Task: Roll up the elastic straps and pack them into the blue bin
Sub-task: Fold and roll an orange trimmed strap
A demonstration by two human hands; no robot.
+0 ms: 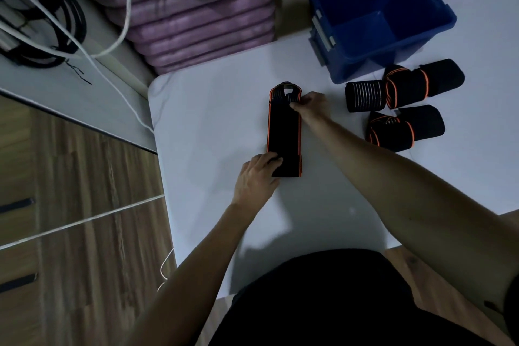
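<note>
Black strap (pixel 284 132), hands (pixel 257 178) (pixel 312 106) gripping both ends

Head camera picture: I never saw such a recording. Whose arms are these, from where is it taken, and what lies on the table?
No machine: a person wears the camera on the head, so it looks down at their own arms. The left hand holds the near end of a flat black elastic strap with orange edges; the right hand pinches its far end. It lies on a white table. Beside it lie three rolled straps, and behind them stands the blue bin.
</note>
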